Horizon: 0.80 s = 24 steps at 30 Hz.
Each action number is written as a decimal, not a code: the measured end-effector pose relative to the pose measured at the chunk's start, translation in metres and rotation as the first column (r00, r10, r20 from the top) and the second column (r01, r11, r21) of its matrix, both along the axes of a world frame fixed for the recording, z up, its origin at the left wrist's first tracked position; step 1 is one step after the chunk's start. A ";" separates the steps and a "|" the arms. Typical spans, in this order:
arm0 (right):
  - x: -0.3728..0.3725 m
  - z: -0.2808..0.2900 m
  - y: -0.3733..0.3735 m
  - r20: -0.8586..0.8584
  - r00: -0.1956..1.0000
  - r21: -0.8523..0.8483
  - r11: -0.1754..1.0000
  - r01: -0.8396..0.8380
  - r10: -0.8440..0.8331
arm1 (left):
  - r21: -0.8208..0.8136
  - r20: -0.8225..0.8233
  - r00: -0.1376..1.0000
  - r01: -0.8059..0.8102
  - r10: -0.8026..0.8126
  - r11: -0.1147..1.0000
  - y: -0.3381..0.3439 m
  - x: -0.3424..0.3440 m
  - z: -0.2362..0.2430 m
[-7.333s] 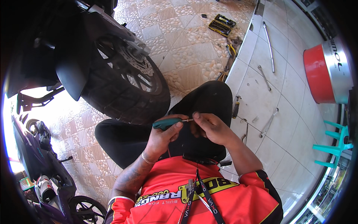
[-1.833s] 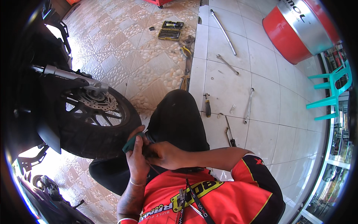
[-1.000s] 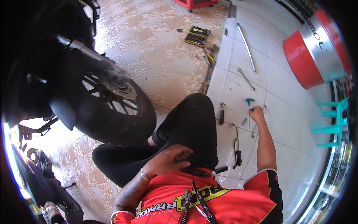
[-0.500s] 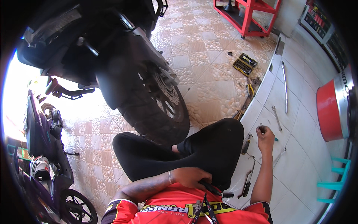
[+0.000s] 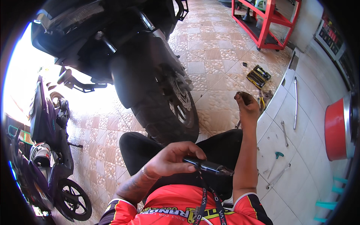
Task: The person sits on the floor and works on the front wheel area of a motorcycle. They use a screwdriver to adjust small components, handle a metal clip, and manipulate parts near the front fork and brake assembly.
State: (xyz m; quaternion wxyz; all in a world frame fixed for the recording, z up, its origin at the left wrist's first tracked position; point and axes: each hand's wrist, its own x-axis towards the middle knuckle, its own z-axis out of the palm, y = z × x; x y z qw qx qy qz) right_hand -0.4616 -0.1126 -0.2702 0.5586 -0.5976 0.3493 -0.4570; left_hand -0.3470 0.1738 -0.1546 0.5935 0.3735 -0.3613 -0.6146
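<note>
Head view: the left grip (image 5: 170, 159) holds the black device (image 5: 210, 166) by its left end, low centre. The right grip (image 5: 247, 107), right of centre, curls narrow; whether it pinches anything, I cannot tell. The stool (image 5: 326, 205) is cut off lower right. Right side: two wrenches (image 5: 285, 134), one T-handle (image 5: 279, 154).

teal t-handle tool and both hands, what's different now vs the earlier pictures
The teal T-handle tool, first held in both hands, has been let go and lies on the white tiles to the right. The left hand has taken hold of a black handheld device. The right hand is now raised forward, off the tiles. The open tool case stayed put.
</note>
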 end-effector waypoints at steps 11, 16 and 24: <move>0.024 -0.036 0.031 -0.218 0.958 0.083 0.981 -0.175 0.189 | -0.529 -0.058 0.994 0.048 -0.092 0.847 -0.026 0.010 0.045; 0.025 -0.040 0.022 -0.111 0.972 0.147 0.970 -0.192 0.209 | -0.513 -0.034 0.998 0.029 -0.054 0.858 -0.033 0.011 0.046; 0.025 -0.046 0.017 -0.055 0.969 0.216 0.950 -0.225 0.242 | -0.621 -0.052 0.989 0.077 -0.139 0.780 -0.042 0.020 0.031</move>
